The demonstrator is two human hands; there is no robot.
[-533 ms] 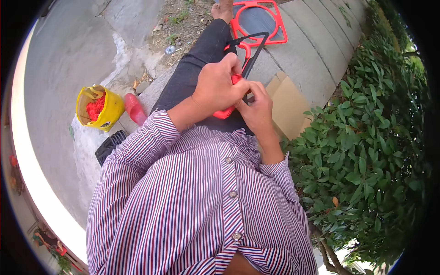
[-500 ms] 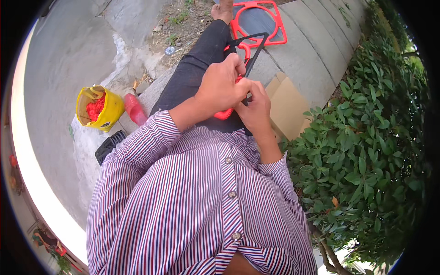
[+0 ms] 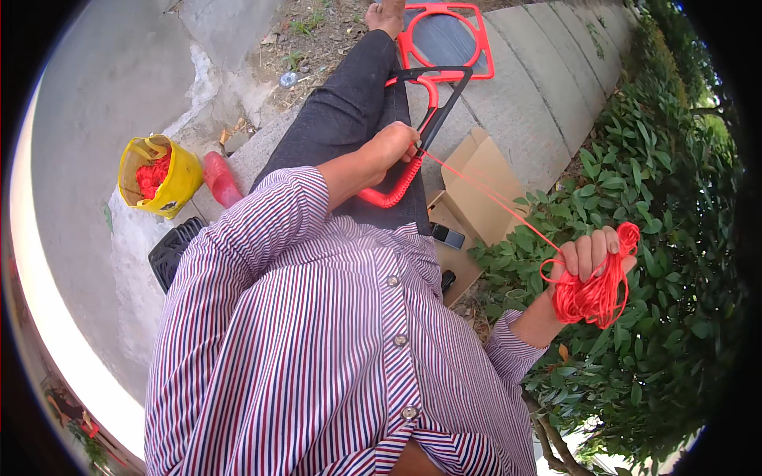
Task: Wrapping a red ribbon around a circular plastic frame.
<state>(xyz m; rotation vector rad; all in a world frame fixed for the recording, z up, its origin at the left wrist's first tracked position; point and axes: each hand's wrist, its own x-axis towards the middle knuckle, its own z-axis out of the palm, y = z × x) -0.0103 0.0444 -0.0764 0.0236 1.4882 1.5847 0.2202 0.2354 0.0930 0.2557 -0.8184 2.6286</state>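
1. Two hands are working: the left hand [image 3: 394, 144] and the right hand [image 3: 592, 260].
2. One black frame [image 3: 450, 105] is lying across the person's lap, its near corner carrying tight wraps of red cord; one red frame [image 3: 486, 40] with a round opening is lying beyond it, beside the one visible bare foot [image 3: 386, 16].
3. One loose bundle of red cord [image 3: 591, 297] is hanging in the right hand, and a stretch of cord [image 3: 492, 194] is running nearly straight from there to the black frame.
4. One yellow bucket [image 3: 184, 184] is holding more red cord, one pinkish-red object [image 3: 221, 181] is lying just beside it, and one black ribbed item [image 3: 173, 252] is resting near the left sleeve [image 3: 266, 214].
5. One open cardboard box [image 3: 484, 170] is sitting at the right, with two small dark objects [image 3: 448, 236] showing inside.
6. Grey paving slabs [image 3: 540, 79] are spreading ahead outdoors, rough concrete [image 3: 119, 87] is covering the left, and a leafy hedge [image 3: 675, 230] is lining the right.
7. The left forearm is crossing the lap; its fingers are curling closed at the frame's bar, where the cord is meeting it, the fingertips partly hidden.
8. The right arm is reaching out wide before the hedge, palm upward, fingers folding firmly over the bundle.
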